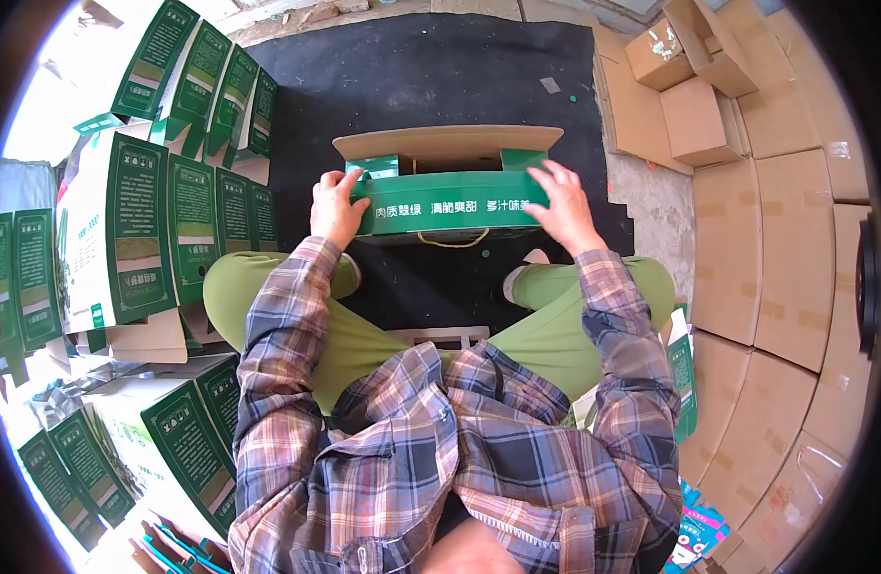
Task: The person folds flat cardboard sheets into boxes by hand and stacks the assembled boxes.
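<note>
A green carton (450, 203) with white lettering stands between my knees, its near flap folded inward and its far brown flap (450, 142) raised. The top is partly open, showing brown cardboard inside. A yellowish cord handle (453, 241) hangs on the near side. My left hand (339, 206) rests at the carton's left end, fingers apart over the corner. At the right end, my right hand (563, 203) touches the near flap and the corner with its fingers spread.
Several green and white cartons (139, 230) stand in rows on the left. Brown cardboard boxes (727, 249) are stacked along the right, with small open ones (699, 120) at the upper right. A black mat (421, 77) covers the floor. A blue and pink packet (697, 531) lies at the lower right.
</note>
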Motion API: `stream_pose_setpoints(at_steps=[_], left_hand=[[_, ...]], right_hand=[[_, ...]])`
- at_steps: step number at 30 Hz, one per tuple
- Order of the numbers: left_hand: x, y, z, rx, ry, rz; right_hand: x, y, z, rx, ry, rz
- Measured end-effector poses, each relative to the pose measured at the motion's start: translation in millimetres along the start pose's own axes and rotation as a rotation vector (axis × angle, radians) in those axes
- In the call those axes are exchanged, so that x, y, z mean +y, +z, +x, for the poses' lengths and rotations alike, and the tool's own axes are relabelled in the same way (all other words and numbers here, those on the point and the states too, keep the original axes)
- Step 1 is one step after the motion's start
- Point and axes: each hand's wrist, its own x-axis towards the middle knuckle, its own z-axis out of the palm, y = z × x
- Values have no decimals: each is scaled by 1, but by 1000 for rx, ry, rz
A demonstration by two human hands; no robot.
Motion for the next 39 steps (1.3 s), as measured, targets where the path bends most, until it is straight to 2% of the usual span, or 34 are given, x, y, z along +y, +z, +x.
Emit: stream_pose_setpoints(at_steps=[3, 5, 9, 12, 18, 23, 26, 33, 35, 39], left_hand=[[13, 0, -1, -10, 159, 133], [17, 1, -4, -103, 249, 112], [39, -8, -15, -184, 339, 169], [42, -4, -15, -189, 306, 263], [37, -2, -13, -208, 351, 202], [26, 3, -16, -239, 389, 166], [27, 9, -19, -210, 428, 186], [37, 1, -16, -271, 516, 204], [39, 0, -18, -272, 522, 188], [43, 12, -21, -227, 317, 19]], right_hand=[[-19, 3, -7, -139, -79, -83], [-24, 7, -7, -183, -51, -155], [-27, 8, -3, -157, -72, -173], [-27, 8, -1, -142, -107, -176], [-25, 7, -6, -126, -132, -102], [-30, 10, -8, -205, -160, -137], [-38, 18, -11, -344, -39, -217], [-37, 20, -9, -324, -40, -237], [-31, 12, -7, -304, 30, -144], [10, -15, 1, -175, 35, 15]])
